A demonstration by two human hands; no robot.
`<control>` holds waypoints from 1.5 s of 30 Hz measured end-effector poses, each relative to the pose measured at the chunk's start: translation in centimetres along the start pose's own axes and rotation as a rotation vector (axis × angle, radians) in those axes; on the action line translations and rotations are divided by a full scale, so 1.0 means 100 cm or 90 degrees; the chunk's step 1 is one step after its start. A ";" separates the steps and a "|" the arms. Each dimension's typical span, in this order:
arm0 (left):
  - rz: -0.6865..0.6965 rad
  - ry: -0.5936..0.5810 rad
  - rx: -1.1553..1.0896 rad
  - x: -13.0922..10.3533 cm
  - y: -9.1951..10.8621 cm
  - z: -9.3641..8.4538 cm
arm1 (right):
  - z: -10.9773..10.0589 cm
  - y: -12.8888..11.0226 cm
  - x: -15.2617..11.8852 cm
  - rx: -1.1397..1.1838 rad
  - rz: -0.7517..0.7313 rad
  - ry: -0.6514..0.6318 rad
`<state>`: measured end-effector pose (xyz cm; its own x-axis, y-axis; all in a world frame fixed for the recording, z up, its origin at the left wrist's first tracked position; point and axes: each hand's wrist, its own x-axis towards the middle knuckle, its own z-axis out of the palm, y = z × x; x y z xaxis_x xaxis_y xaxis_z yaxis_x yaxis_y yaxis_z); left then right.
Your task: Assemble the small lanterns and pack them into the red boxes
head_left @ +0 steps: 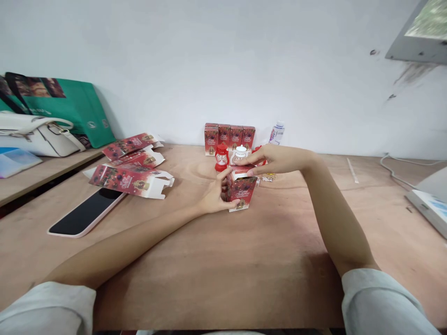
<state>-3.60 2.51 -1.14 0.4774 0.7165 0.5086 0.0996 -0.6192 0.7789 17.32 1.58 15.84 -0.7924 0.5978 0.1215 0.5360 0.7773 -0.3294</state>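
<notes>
A red printed gift box (241,191) stands upright on the table. My left hand (217,194) is closed around its left side, the thumb across the lower front. Over the top, my right hand (275,159) has its thumb and fingers on the white-edged top flap (242,173), which is partly raised. Just behind stand a small red lantern (221,157) and a white lantern (240,152). Another red lantern is mostly hidden by my right hand. What is inside the box cannot be seen.
Several closed red boxes (224,135) stand against the wall beside a clear bottle (277,132). Flattened red boxes (131,179) lie at left, partly over a phone (85,213). A white handbag (44,135) and green bag (82,104) sit far left; a white cable (393,172) runs right.
</notes>
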 end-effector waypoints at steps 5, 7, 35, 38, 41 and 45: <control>-0.011 0.003 -0.044 0.001 0.002 0.002 | -0.003 0.000 0.004 0.022 0.033 -0.079; -0.041 0.006 -0.047 0.002 0.005 0.001 | -0.002 0.003 0.006 0.029 0.044 -0.072; -0.137 -0.036 -0.100 0.006 0.009 -0.003 | 0.017 0.002 0.013 -0.037 0.108 -0.109; -0.092 -0.009 -0.105 0.007 0.006 -0.003 | 0.010 -0.001 0.009 -0.049 0.090 -0.057; -0.033 0.010 -0.084 0.008 -0.001 -0.003 | -0.012 0.003 -0.002 -0.007 0.083 0.064; -0.054 0.020 -0.020 0.010 -0.011 -0.005 | -0.051 0.029 -0.004 0.055 0.047 0.331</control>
<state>-3.72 4.06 -1.28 0.4401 0.7765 0.4509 0.1107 -0.5452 0.8309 20.67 4.58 19.65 -0.4931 0.6856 0.5356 0.5415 0.7237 -0.4279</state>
